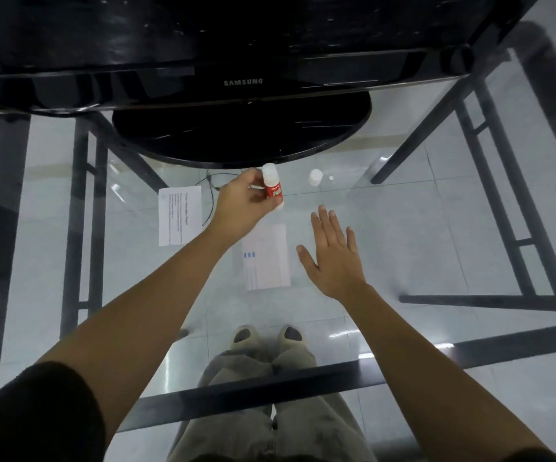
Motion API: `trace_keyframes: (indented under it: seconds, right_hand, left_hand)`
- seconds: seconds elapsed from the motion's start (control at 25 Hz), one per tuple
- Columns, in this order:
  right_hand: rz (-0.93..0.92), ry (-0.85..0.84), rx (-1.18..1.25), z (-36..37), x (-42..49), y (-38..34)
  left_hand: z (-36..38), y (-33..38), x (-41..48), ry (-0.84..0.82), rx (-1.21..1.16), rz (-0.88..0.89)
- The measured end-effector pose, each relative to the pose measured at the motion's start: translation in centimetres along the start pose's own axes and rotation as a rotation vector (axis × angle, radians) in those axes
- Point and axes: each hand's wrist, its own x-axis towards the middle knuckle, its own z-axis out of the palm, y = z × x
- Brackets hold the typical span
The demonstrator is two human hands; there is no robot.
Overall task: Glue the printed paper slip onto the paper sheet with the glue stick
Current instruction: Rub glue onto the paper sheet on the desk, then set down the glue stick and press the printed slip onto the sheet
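Note:
My left hand [238,203] holds a glue stick [272,188] with a red label and a white cap, lifted above the glass table near the monitor base. The cap looks on. A printed paper slip [179,215] with lines of text lies on the glass to the left of that hand. A larger paper sheet [266,258] with small blue marks lies in the middle, just below the glue stick. My right hand [333,253] hovers open, fingers spread, right of the sheet and holding nothing.
A black Samsung monitor [243,82] with a round base [240,135] stands at the far side of the glass table [420,235]. A small white cap-like object [316,177] sits right of the glue stick. Black table frame bars, my legs and shoes show through the glass.

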Motion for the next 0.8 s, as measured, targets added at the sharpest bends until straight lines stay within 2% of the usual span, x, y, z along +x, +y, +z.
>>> trace_keyframes:
  seconds: [0.32, 0.8]
  right_hand:
    - [0.032, -0.016, -0.093, 1.3, 0.4, 0.3]
    - [0.045, -0.074, -0.103, 0.7, 0.5, 0.2]
  left_hand:
    - [2.5, 0.3, 4.3, -0.025, 0.126, 0.196]
    - [2.3, -0.7, 2.4, -0.060, 0.244, 0.196]
